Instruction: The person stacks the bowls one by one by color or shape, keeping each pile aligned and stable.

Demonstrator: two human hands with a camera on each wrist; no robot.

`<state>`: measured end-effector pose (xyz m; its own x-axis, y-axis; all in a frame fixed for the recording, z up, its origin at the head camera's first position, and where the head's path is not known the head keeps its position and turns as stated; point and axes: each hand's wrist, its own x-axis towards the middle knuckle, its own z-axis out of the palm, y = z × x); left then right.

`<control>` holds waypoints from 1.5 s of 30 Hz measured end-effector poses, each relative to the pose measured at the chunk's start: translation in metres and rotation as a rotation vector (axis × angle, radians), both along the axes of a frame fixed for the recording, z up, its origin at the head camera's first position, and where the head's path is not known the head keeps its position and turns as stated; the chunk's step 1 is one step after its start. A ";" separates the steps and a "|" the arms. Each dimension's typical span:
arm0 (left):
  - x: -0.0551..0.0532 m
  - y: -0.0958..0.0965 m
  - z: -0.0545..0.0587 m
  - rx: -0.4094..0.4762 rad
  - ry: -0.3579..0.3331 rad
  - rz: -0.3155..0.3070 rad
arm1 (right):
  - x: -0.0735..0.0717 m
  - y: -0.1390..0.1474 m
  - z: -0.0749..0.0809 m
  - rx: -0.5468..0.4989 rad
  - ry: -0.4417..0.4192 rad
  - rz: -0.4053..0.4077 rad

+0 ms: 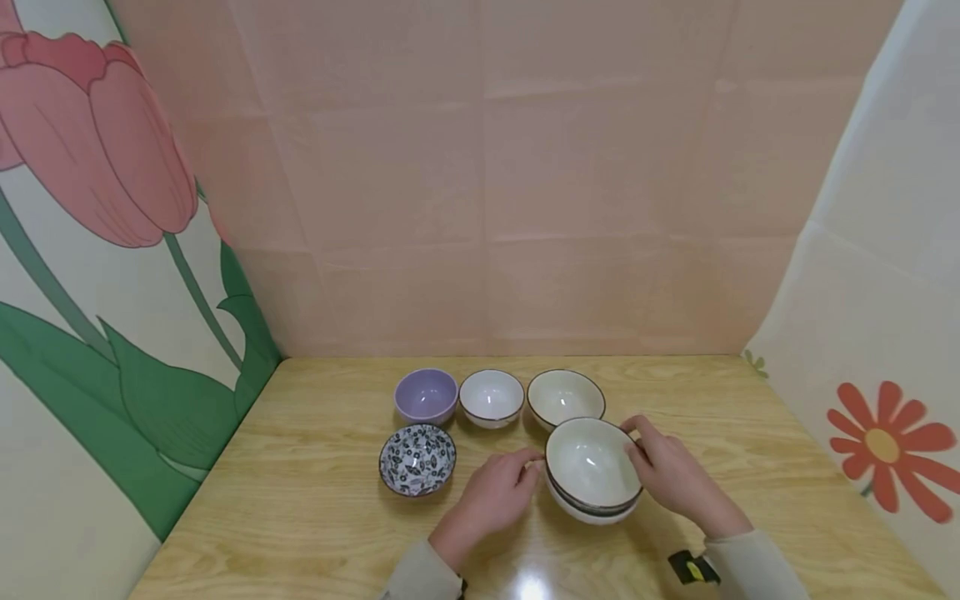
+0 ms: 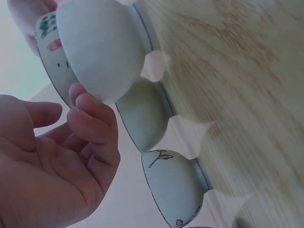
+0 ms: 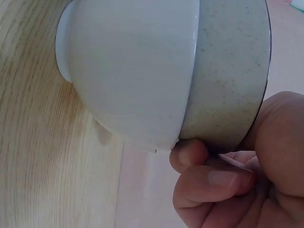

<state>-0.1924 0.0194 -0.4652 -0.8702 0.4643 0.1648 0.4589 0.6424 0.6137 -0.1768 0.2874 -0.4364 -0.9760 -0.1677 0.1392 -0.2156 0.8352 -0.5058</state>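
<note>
Six round bowls, glossy inside, show in the head view over a wood-grain table [image 1: 300, 508]. The cream bowl [image 1: 592, 460], with thin dark rim, sits nested in a white lower bowl [image 1: 595, 518], in front of the beige bowl [image 1: 566, 398] and to the right of the black-and-white patterned bowl [image 1: 417, 460]. Further back are the purple bowl [image 1: 427, 395] and the small bowl [image 1: 491, 396]. The right hand [image 1: 671, 477] pinches the rim of the cream bowl, thumb above and fingers below. The left hand [image 1: 497, 493] is at the opposite side, its fingers loosely bent with tips at the bowls, its thumb standing apart. Only the right wrist view shows fine brown speckles on the cream bowl's outer wall; only the left wrist view shows its green and red painted marks, and dark leaf drawing outside the small bowl. The lower bowl's wall looks smooth and plain in both.
</note>
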 end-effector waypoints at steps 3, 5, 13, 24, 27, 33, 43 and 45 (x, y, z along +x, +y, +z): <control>0.000 0.001 0.000 -0.002 -0.001 0.012 | 0.000 0.000 -0.001 -0.007 0.007 -0.009; -0.001 0.002 0.001 0.003 -0.018 0.021 | 0.000 0.000 -0.002 -0.009 0.015 -0.013; 0.001 0.007 0.001 0.014 -0.069 0.059 | -0.001 0.001 -0.006 -0.003 -0.006 -0.036; 0.003 0.022 0.000 -0.013 -0.107 0.084 | 0.002 0.002 -0.016 0.043 -0.001 -0.060; 0.001 0.026 -0.001 -0.029 -0.095 0.086 | 0.003 0.000 -0.015 0.073 0.022 -0.066; 0.001 0.033 -0.004 -0.046 -0.051 0.115 | 0.004 -0.005 -0.014 0.132 0.050 -0.094; 0.000 0.038 0.002 -0.124 -0.057 0.136 | 0.003 -0.010 -0.018 0.192 0.065 -0.144; -0.001 0.040 0.002 -0.140 -0.073 0.139 | 0.003 -0.010 -0.018 0.194 0.063 -0.149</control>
<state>-0.1938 0.0595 -0.4631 -0.9348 0.3526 0.0414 0.3174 0.7778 0.5424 -0.1740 0.2774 -0.4547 -0.9823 -0.0517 0.1799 -0.1085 0.9404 -0.3224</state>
